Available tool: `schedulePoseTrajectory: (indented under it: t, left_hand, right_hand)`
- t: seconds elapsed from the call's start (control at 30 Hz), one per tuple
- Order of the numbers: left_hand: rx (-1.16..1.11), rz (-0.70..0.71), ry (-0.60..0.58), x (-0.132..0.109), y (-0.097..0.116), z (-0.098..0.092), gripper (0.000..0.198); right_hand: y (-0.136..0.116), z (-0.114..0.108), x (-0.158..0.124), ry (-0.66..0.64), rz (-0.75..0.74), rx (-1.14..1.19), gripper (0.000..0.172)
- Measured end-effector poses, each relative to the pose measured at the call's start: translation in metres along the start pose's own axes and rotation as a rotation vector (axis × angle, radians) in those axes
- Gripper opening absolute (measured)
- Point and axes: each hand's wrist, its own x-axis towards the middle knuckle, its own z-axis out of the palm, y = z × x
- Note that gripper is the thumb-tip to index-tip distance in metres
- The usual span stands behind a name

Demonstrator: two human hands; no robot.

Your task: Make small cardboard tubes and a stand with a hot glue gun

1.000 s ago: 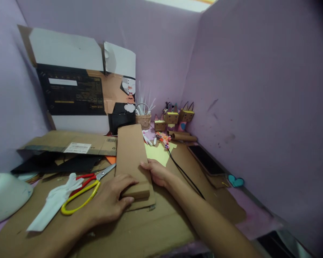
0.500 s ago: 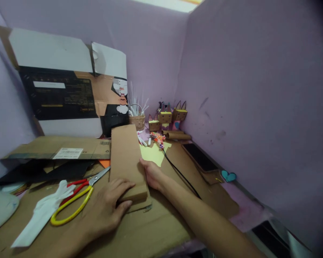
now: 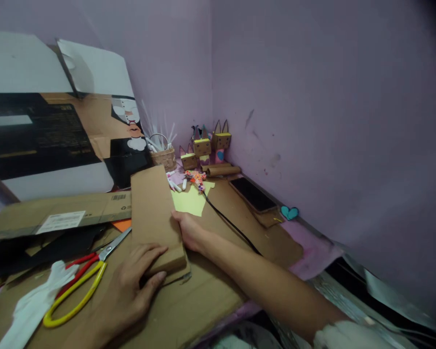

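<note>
A long, flat brown cardboard box point(image 3: 154, 206) lies in front of me on a cardboard sheet point(image 3: 207, 295). My left hand point(image 3: 136, 281) grips its near left corner, fingers over the top and thumb at the front end. At the box's right side, my right hand point(image 3: 191, 232) holds the edge, thumb uppermost and the other fingers mostly hidden. A thin piece of cardboard point(image 3: 186, 277) sticks out beneath the near end. Just left of the box lie scissors point(image 3: 90, 291) with red and yellow handles, blades pointing away, next to a white glove-like item point(image 3: 39, 300).
Behind stands an unfolded printed carton point(image 3: 36, 140), with a flattened box point(image 3: 65, 215) before it. A yellow sheet point(image 3: 191, 201), a patterned glue gun point(image 3: 196, 180) with a black cord, a phone point(image 3: 253, 194), a basket of sticks point(image 3: 164, 159) and cardboard animal figures point(image 3: 202, 148) are farther back.
My view has turned to the right, so things appear farther left. Both hands keep their hold on the box, which looks nearly unmoved on the table.
</note>
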Motion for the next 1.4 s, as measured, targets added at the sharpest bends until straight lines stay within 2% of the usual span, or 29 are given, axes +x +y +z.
schedulePoseTrajectory:
  t: [0.07, 0.13, 0.2, 0.23, 0.27, 0.3, 0.4, 0.5, 0.6, 0.73, 0.93, 1.03, 1.1, 1.13, 1.17, 1.2, 1.23, 1.27, 1.33, 1.4]
  left_hand:
    - [0.015, 0.025, 0.048, 0.000, 0.000, -0.002, 0.036]
    - [0.065, 0.027, 0.185, 0.002, -0.006, -0.011, 0.036]
    - [0.163, -0.057, 0.369, 0.005, -0.020, -0.032, 0.036]
    - [0.225, -0.143, 0.450, 0.005, -0.031, -0.047, 0.034]
    - [0.322, -0.211, 0.476, 0.005, -0.044, -0.064, 0.033]
    - [0.401, -0.274, 0.465, 0.003, -0.058, -0.082, 0.030]
    - [0.502, -0.453, 0.269, -0.011, -0.098, -0.127, 0.030]
    - [0.589, -0.510, 0.100, -0.025, -0.127, -0.143, 0.036]
    - [0.611, -0.545, 0.076, -0.030, -0.140, -0.137, 0.037]
    - [0.643, -0.602, 0.094, -0.030, -0.142, -0.127, 0.033]
    - [0.697, -0.757, 0.245, -0.038, -0.133, -0.131, 0.032]
    - [0.662, -0.766, 0.334, -0.029, -0.119, -0.133, 0.036]
    - [0.578, -0.665, 0.371, -0.017, -0.099, -0.126, 0.043]
    - [0.440, -0.502, 0.363, -0.011, -0.085, -0.119, 0.043]
    - [0.316, -0.328, 0.320, -0.006, -0.070, -0.111, 0.046]
    - [0.245, -0.183, 0.226, -0.003, -0.054, -0.100, 0.053]
    - [0.224, -0.070, 0.128, 0.000, -0.039, -0.088, 0.065]
    - [0.235, 0.009, 0.114, 0.002, -0.025, -0.075, 0.073]
    - [0.289, 0.044, 0.112, 0.004, -0.006, -0.052, 0.074]
    - [0.283, 0.027, 0.109, 0.005, 0.002, -0.035, 0.074]
  right_hand:
    - [-0.002, 0.000, -0.004, -0.018, -0.041, -0.023, 0.009]
    - [-0.003, 0.000, -0.011, -0.057, -0.094, -0.049, 0.013]
    - [-0.005, -0.001, -0.017, -0.095, -0.134, -0.072, 0.018]
    - [-0.006, -0.002, -0.019, -0.110, -0.153, -0.082, 0.019]
    - [-0.007, -0.003, -0.020, -0.130, -0.166, -0.089, 0.019]
    - [-0.008, -0.004, -0.021, -0.147, -0.176, -0.097, 0.019]
    - [-0.008, -0.003, -0.021, -0.182, -0.197, -0.111, 0.022]
    - [-0.006, -0.002, -0.020, -0.188, -0.216, -0.126, 0.023]
    - [-0.005, -0.002, -0.021, -0.204, -0.239, -0.138, 0.026]
    - [-0.007, -0.003, -0.025, -0.236, -0.268, -0.144, 0.031]
    - [-0.009, 0.000, -0.030, -0.236, -0.287, -0.122, 0.032]
    - [-0.011, 0.004, -0.033, -0.251, -0.331, -0.096, 0.034]
    - [-0.012, 0.007, -0.035, -0.274, -0.367, -0.088, 0.036]
    - [-0.013, 0.009, -0.035, -0.286, -0.390, -0.088, 0.036]
    - [-0.014, 0.010, -0.036, -0.298, -0.416, -0.089, 0.037]
    - [-0.014, 0.012, -0.037, -0.315, -0.442, -0.090, 0.038]
    - [-0.015, 0.014, -0.037, -0.338, -0.468, -0.090, 0.039]
    - [-0.015, 0.016, -0.039, -0.367, -0.490, -0.093, 0.040]
    - [-0.013, 0.020, -0.042, -0.439, -0.523, -0.107, 0.045]
    - [-0.010, 0.024, -0.045, -0.504, -0.541, -0.131, 0.048]
